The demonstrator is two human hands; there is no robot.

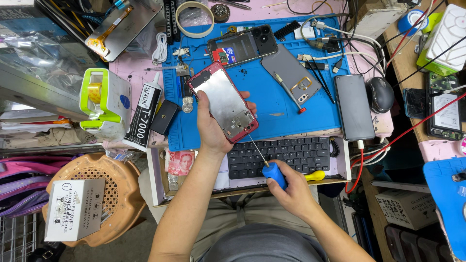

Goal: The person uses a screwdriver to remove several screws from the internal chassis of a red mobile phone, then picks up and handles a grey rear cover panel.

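Note:
My left hand (212,127) holds a red phone frame (224,101) with a bare silver metal inside, tilted over the blue work mat (272,104). My right hand (286,187) grips a blue-handled screwdriver (273,172); its thin shaft points up-left and the tip meets the lower corner of the phone frame. Both hands hover above a black keyboard (286,154) in a pulled-out tray.
On the mat lie an opened black phone (242,46), a grey back panel (290,72) and a second screwdriver (290,93). A black phone (353,106) and mouse (380,94) sit right. A glue tube (141,114), tape dispenser (104,102) and orange stool (94,194) are left.

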